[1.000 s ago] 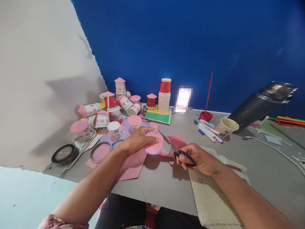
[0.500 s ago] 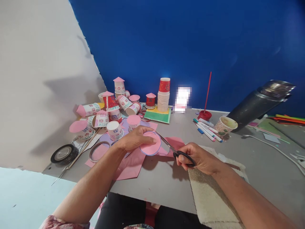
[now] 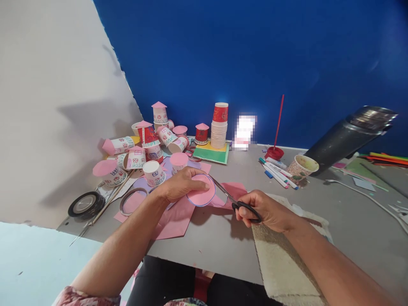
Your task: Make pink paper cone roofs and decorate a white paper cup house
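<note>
Between the thumb and fingers of my left hand (image 3: 184,183) is a round pink paper disc (image 3: 201,196) with a blue outline along its edge. My right hand (image 3: 259,211) grips the black handles of a pair of scissors (image 3: 232,199). The blades point up and left and lie along the disc's right edge. A strip of pink paper trails below the blades. Under my left forearm and hand lies a larger pink paper sheet (image 3: 174,223). A grey tape ring (image 3: 122,207) sits left of my left wrist.
Decorated paper cups (image 3: 154,174), several with pink roofs, crowd the back left. A cup stack (image 3: 219,127) stands behind my hands. Markers (image 3: 280,173), a patterned cup (image 3: 301,169) and a dark flask (image 3: 342,142) are to the right. A beige cloth (image 3: 283,263) lies under my right forearm.
Almost nothing differs. Both hands, the disc and the scissors keep nearly the same place, and the whole view has shifted very slightly.
</note>
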A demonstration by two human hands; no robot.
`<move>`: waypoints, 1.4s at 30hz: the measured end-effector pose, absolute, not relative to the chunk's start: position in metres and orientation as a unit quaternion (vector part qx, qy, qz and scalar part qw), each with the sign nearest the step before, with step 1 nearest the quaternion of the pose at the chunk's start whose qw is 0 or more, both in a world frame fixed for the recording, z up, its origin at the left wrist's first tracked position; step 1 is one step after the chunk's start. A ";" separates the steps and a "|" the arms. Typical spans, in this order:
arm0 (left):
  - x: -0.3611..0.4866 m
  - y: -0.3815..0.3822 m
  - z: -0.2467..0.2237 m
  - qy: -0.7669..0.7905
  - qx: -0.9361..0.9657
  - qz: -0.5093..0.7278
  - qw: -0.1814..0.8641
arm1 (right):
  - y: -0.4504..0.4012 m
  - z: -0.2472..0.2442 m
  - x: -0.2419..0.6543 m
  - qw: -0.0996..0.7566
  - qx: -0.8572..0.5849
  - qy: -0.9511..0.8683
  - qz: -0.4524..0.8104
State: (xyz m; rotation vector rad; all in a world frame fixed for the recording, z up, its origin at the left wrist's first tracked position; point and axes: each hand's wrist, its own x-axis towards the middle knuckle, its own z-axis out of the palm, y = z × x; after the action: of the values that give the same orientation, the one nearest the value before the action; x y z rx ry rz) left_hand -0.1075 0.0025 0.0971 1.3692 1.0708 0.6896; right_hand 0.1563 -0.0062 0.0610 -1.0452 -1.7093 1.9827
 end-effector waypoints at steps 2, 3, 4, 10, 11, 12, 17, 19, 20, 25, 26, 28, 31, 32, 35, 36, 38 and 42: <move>-0.106 0.002 0.097 0.458 0.595 0.289 0.594 | -0.007 0.061 0.156 0.158 -0.367 -0.603 0.691; -0.106 0.002 0.097 0.460 0.601 0.286 0.588 | -0.007 0.061 0.156 0.157 -0.367 -0.604 0.690; -0.105 0.001 0.098 0.463 0.609 0.283 0.578 | -0.007 0.061 0.156 0.156 -0.368 -0.606 0.688; -0.104 -0.001 0.100 0.475 0.626 0.274 0.554 | -0.005 0.057 0.158 0.152 -0.363 -0.624 0.675; -0.105 -0.001 0.100 0.477 0.626 0.271 0.555 | -0.005 0.057 0.158 0.153 -0.363 -0.627 0.672; -0.105 0.000 0.100 0.478 0.626 0.268 0.555 | -0.005 0.057 0.159 0.154 -0.364 -0.631 0.667; -0.106 0.001 0.102 0.479 0.631 0.255 0.555 | -0.005 0.061 0.158 0.148 -0.371 -0.655 0.641; -0.105 0.001 0.103 0.481 0.635 0.255 0.548 | -0.005 0.061 0.158 0.149 -0.369 -0.651 0.646; -0.105 0.000 0.104 0.481 0.636 0.258 0.546 | -0.004 0.060 0.158 0.151 -0.367 -0.646 0.652; -0.103 -0.001 0.101 0.479 0.615 0.285 0.557 | 0.000 0.054 0.162 0.202 -0.344 -0.617 0.678; -0.103 -0.001 0.100 0.478 0.607 0.293 0.564 | 0.000 0.054 0.163 0.217 -0.339 -0.611 0.681; -0.102 0.000 0.097 0.468 0.589 0.315 0.579 | 0.000 0.057 0.167 0.233 -0.328 -0.605 0.687; -0.099 0.002 0.092 0.445 0.580 0.346 0.588 | 0.000 0.061 0.172 0.234 -0.304 -0.608 0.695; -0.098 0.003 0.091 0.440 0.583 0.357 0.583 | 0.000 0.062 0.173 0.237 -0.300 -0.606 0.698; -0.095 0.004 0.089 0.441 0.601 0.396 0.536 | 0.003 0.058 0.173 0.257 -0.309 -0.585 0.705; -0.094 0.005 0.089 0.447 0.605 0.409 0.516 | 0.005 0.056 0.171 0.260 -0.311 -0.582 0.705; -0.092 0.005 0.088 0.460 0.607 0.426 0.489 | 0.009 0.053 0.168 0.264 -0.314 -0.591 0.694; -0.088 0.005 0.085 0.490 0.595 0.462 0.438 | 0.017 0.047 0.162 0.294 -0.364 -0.624 0.626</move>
State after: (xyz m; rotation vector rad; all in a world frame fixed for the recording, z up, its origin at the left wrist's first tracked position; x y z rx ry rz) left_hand -0.0880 0.0052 0.0852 1.4797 1.2179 1.1478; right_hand 0.1623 0.0167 0.0466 -0.9696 -1.6614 1.6669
